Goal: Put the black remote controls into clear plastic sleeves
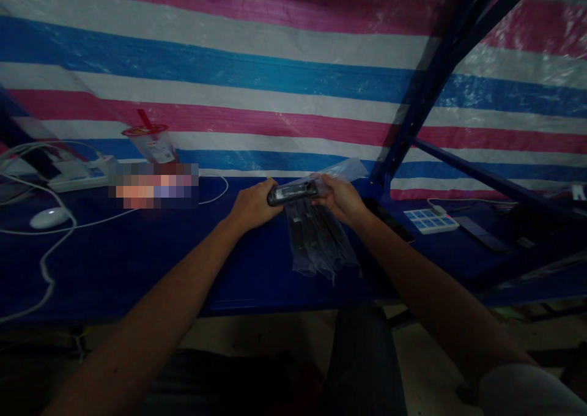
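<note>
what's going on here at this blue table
A person seated at a dark blue table holds a small black device with both hands: the left hand grips its left end, the right hand its right end, together with a clear plastic bag. More clear bags with dark parts lie on the table just below. A white mouse, a lidded cup with a red straw and a white power strip sit further out.
</note>
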Demonstrator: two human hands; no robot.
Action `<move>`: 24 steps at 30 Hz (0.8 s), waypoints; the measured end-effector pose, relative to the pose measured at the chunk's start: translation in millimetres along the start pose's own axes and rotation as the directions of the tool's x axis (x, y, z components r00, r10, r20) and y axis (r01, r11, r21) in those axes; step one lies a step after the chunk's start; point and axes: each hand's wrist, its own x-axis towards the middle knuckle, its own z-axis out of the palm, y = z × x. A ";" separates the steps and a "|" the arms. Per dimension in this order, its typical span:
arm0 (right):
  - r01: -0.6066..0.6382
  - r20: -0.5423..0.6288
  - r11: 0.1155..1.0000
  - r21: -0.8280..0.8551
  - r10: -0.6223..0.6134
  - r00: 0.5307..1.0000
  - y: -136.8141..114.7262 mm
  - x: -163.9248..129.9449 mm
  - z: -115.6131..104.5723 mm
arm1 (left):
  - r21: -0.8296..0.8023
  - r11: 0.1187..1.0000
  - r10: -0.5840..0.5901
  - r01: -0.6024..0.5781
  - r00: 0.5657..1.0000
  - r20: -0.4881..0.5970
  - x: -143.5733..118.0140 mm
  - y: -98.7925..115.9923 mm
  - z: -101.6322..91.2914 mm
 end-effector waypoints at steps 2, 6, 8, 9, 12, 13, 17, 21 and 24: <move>0.018 -0.065 0.999 0.029 -0.016 0.998 -2.7 2.4 -2.2 | -0.005 1.000 -0.015 0.015 1.000 -0.006 0.9 -5.0 -0.6; 0.078 -0.210 0.995 0.066 -0.063 0.976 -9.6 7.9 -10.8 | -0.012 0.992 -0.130 0.129 0.989 -0.064 2.7 -21.8 -3.7; 0.111 -0.265 0.990 0.091 -0.084 0.961 -11.9 10.4 -16.4 | -0.069 0.972 -0.231 0.223 0.962 -0.147 3.5 -29.6 -5.9; 0.123 -0.280 0.987 0.106 -0.089 0.956 -12.3 11.3 -18.8 | -0.114 0.961 -0.272 0.254 0.942 -0.195 3.7 -32.2 -7.3; 0.122 -0.256 0.983 0.140 -0.083 0.963 -10.5 11.3 -21.5 | -0.222 0.943 -0.311 0.250 0.897 -0.314 4.0 -32.0 -11.7; 0.105 -0.220 0.984 0.146 -0.072 0.973 -9.0 10.2 -20.4 | -0.231 0.946 -0.297 0.228 0.894 -0.336 3.8 -29.2 -13.1; 0.000 -0.017 0.988 0.152 0.003 1.000 -1.2 1.7 -6.7 | -0.154 0.980 -0.172 0.127 0.927 -0.334 2.0 -9.3 -15.4; -0.100 0.136 0.985 0.142 0.080 0.987 3.8 -5.9 7.6 | -0.074 0.997 -0.044 0.028 0.970 -0.237 -0.4 8.0 -12.0; -0.135 0.198 0.981 0.138 0.106 0.974 4.4 -9.0 12.5 | -0.058 0.998 -0.001 -0.009 0.984 -0.175 -1.9 12.0 -8.2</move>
